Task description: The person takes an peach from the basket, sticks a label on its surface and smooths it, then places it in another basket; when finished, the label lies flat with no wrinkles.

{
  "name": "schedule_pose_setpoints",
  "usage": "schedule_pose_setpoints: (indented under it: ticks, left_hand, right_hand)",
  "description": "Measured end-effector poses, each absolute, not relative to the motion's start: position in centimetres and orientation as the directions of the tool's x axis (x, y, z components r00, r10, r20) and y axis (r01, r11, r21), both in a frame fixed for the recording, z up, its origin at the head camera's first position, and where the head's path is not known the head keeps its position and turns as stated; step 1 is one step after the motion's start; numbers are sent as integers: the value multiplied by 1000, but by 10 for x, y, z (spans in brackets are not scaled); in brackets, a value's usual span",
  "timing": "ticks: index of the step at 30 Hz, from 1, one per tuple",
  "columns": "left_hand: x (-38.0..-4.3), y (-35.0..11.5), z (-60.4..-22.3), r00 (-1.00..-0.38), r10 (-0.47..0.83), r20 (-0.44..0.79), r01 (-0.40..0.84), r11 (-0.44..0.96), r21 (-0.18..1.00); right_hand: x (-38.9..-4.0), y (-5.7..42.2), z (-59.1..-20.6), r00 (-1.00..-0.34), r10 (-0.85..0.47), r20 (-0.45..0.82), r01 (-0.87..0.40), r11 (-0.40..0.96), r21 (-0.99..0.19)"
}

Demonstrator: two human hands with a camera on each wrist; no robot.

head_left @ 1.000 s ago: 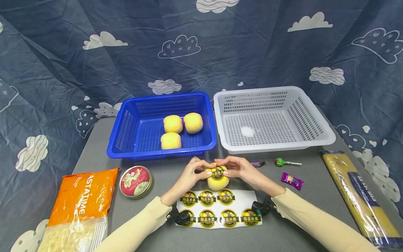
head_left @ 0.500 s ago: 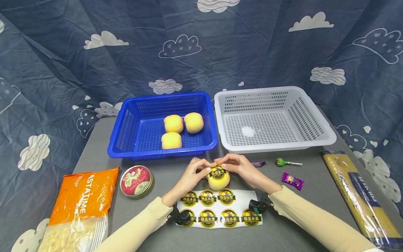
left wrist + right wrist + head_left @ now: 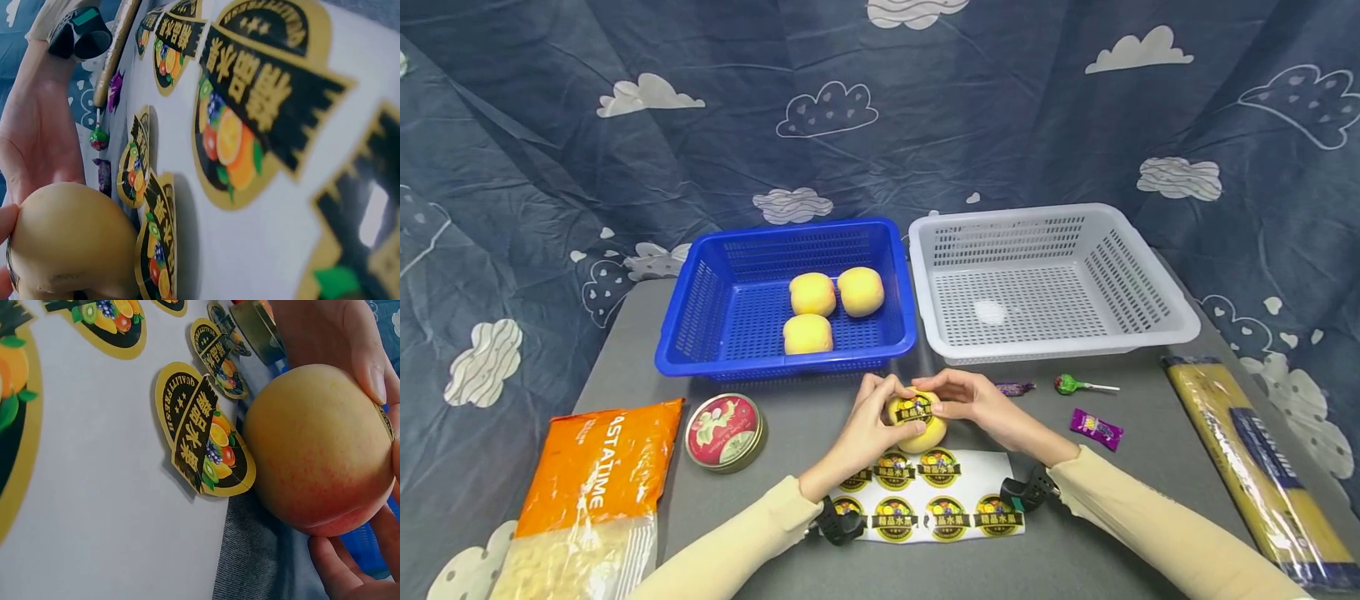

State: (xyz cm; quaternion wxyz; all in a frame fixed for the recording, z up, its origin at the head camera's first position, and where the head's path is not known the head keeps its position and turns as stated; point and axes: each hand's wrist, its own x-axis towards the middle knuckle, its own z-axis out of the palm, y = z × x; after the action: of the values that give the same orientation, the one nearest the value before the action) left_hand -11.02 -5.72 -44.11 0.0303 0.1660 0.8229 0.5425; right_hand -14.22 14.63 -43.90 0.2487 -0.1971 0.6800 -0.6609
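Peach (image 3: 927,435), bearing a fruit label (image 3: 914,407), is held between the left grip (image 3: 872,421) and the right grip (image 3: 977,408), both curled round it. On the near side of both grips lies a sticker sheet (image 3: 985,472); beyond the left grip stands a blue basket (image 3: 737,367) with three more peaches (image 3: 808,335).

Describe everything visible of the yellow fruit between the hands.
The round, matte, peach-like fruit is yellow, blushed red, and creased on one side. A round, black-and-gold printed label sits on its upper near side. The left hand and right hand hold it by the far edge of the white rectangular sticker sheet.
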Motion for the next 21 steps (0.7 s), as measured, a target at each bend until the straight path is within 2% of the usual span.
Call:
schedule_pose_setpoints:
  ticks: [9, 21]
  left_hand:
    - [-108, -59, -444, -922, 354, 155, 309, 432, 848]
    - [-113, -63, -445, -902, 410, 134, 315, 414, 854]
  right_hand:
    - [-139, 151, -436, -814, -576, -74, 57, 46, -997]
    - [-137, 186, -423, -848, -529, 33, -67, 44, -997]
